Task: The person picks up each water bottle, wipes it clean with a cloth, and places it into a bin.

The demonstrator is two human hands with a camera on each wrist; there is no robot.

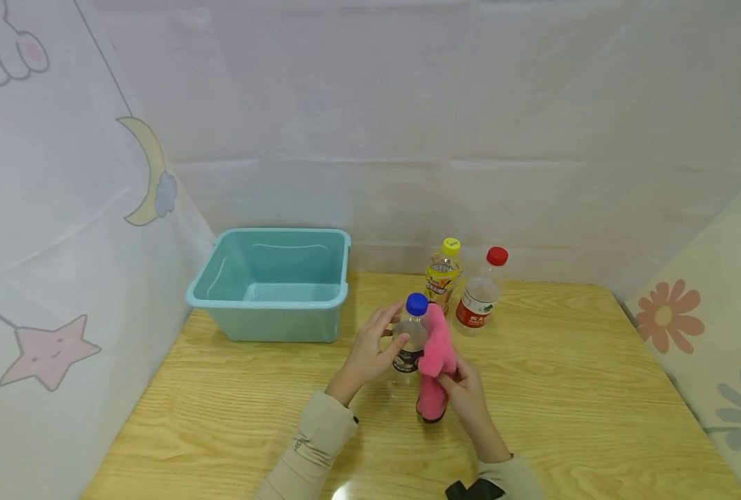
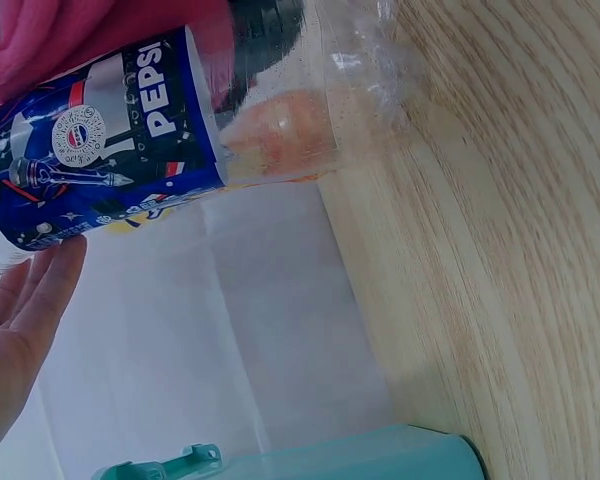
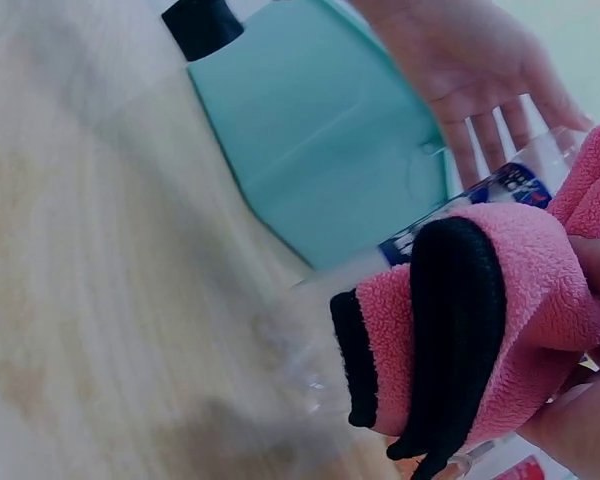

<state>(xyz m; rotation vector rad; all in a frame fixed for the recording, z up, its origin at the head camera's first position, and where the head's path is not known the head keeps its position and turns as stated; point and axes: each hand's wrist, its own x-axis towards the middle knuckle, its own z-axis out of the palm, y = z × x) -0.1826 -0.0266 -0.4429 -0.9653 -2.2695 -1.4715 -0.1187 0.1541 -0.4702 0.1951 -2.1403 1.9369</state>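
Note:
A clear Pepsi bottle with a dark blue label and a blue cap stands on the table. My left hand is at its left side, with fingers fairly straight against or very near its upper part; firm contact cannot be told. In the right wrist view, the fingers of that left hand look extended and spread. My right hand grips a pink cloth with black edging, bunched and hanging along the bottle's right side. The cloth hides part of the bottle in the right wrist view.
A teal plastic basin stands at the back left of the wooden table. Behind the cloth are a yellow-capped bottle and a red-capped bottle. A pale printed curtain hangs along the table's back.

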